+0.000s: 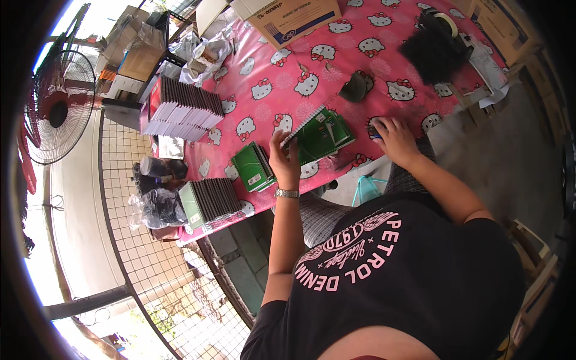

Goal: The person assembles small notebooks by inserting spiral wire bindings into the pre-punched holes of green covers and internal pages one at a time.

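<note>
A green spiral notebook (314, 141) lies tilted on top of a few others in front of me, its wire coil along the left side. My left hand (284, 157), with a metal watch on the wrist, pinches that coiled edge. To the right of the notebooks, my right hand (393, 139) rests low over the table with its fingers curled round a small dark object with a bit of blue; its kind is hidden. Left of my left hand sits a short stack of green notebooks (248, 168).
A pink patterned cloth (262, 89) covers the table. Stacked notebooks (210, 201) and a taller stack (183, 108) stand at the left. Black wire coils (433, 51) and a tape roll (447, 25) lie far right. A dark curved scrap (355, 88) lies beyond the notebooks; a cardboard box (291, 23) is behind.
</note>
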Available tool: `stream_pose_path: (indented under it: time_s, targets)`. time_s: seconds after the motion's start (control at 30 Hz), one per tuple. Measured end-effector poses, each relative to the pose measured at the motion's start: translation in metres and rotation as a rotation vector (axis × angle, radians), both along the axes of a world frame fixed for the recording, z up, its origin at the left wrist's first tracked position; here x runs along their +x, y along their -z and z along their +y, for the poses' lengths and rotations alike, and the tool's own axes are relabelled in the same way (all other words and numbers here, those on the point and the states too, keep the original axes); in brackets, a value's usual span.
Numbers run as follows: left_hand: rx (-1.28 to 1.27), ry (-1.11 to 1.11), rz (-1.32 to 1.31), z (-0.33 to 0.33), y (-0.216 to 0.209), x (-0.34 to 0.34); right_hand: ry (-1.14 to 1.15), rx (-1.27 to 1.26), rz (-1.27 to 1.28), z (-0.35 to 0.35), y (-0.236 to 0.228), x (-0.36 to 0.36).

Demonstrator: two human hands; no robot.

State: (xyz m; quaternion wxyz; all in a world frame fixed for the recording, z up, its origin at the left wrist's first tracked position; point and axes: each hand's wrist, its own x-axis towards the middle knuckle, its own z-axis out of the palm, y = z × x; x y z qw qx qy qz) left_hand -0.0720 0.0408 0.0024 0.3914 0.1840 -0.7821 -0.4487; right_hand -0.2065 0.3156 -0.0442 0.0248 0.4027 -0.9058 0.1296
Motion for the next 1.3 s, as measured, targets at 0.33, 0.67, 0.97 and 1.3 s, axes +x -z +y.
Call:
stream_pose_path:
  time_s: [0.33, 0.67, 0.97, 1.3]
  targets:
    - [0.114, -0.03, -0.013, 0.004, 0.0, 0.002, -0.315, -0.747, -0.249, -0.088, -0.081, 0.037]
    - [0.155, 0.06, -0.152, -0.014, 0.017, 0.021, -0.382, -0.606, 0.059, -0.132, -0.09, 0.049]
    - [-0.022, -0.014, 0.009, -0.014, 0.016, 0.031, -0.269, -0.538, -1.259, -0.131, -0.098, 0.044]
    - [0.088, -0.779, -0.541, -0.111, 0.05, 0.158, -0.058, -0.512, -0.161, -0.013, 0.009, -0.046]
